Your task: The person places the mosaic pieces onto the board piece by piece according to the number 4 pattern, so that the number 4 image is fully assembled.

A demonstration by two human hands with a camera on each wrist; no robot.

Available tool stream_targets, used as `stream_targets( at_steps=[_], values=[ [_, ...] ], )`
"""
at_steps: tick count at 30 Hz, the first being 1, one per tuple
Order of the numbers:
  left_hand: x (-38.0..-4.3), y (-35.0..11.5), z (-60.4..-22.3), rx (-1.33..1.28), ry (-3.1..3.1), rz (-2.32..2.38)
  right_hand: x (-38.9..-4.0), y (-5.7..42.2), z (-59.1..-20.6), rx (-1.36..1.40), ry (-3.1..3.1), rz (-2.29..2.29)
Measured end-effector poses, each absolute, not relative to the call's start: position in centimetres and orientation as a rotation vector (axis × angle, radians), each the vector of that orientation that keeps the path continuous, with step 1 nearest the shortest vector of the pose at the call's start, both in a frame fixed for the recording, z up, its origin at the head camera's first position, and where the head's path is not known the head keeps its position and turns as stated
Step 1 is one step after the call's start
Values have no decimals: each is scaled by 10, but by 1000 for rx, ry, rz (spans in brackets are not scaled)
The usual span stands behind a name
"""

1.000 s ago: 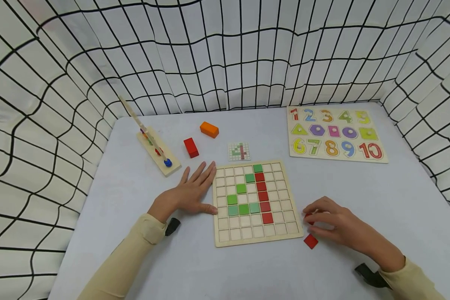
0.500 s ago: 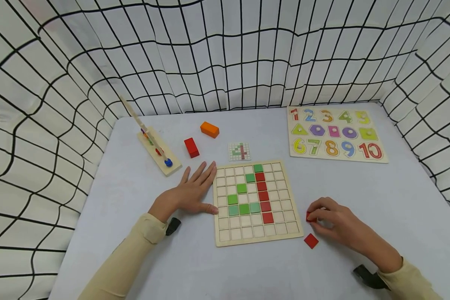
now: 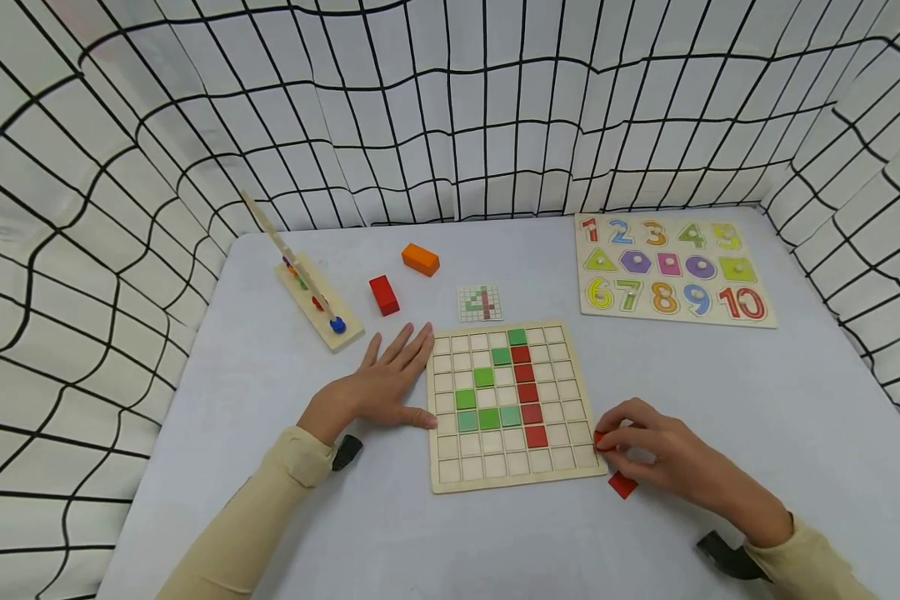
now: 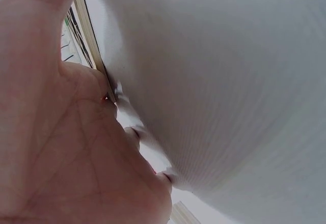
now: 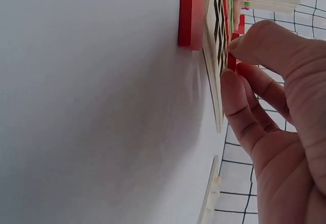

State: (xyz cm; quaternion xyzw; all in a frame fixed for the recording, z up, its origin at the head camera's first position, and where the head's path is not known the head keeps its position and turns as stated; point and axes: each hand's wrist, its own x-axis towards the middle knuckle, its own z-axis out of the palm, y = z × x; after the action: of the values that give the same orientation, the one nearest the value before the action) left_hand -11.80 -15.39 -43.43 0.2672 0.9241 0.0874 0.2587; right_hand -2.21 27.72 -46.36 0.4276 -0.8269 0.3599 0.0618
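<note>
A wooden grid board [image 3: 450,472] lies in the middle of the table, with green and red square tiles set in some cells as a figure 4. My left hand [image 3: 378,387] lies with fingers spread, its fingertips and thumb at the board's left edge; the left wrist view shows its palm [image 4: 76,147]. At the board's right edge my right hand [image 3: 663,446] pinches a red square tile [image 3: 602,442] between thumb and fingertips, also seen in the right wrist view. Another red tile [image 3: 622,485] lies on the table under that hand, partly covered by it.
Behind the board lies a small pattern card [image 3: 480,304]. A red block [image 3: 384,296] and an orange block [image 3: 421,260] lie back left, near a wooden stand with beads [image 3: 318,312]. A number puzzle board [image 3: 675,310] is back right. Black netting surrounds the table.
My right hand has moved left with the pinched red tile, from over the table to the board's right edge, and now partly covers the loose tile. My left hand has stayed still.
</note>
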Motion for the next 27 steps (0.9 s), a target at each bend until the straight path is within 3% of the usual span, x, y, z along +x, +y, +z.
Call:
stream_targets(
  at_steps=[27],
  values=[
    [-118,-157,-433,723,2481,264,-24,227,-464,1558,-2388,1080]
  ],
)
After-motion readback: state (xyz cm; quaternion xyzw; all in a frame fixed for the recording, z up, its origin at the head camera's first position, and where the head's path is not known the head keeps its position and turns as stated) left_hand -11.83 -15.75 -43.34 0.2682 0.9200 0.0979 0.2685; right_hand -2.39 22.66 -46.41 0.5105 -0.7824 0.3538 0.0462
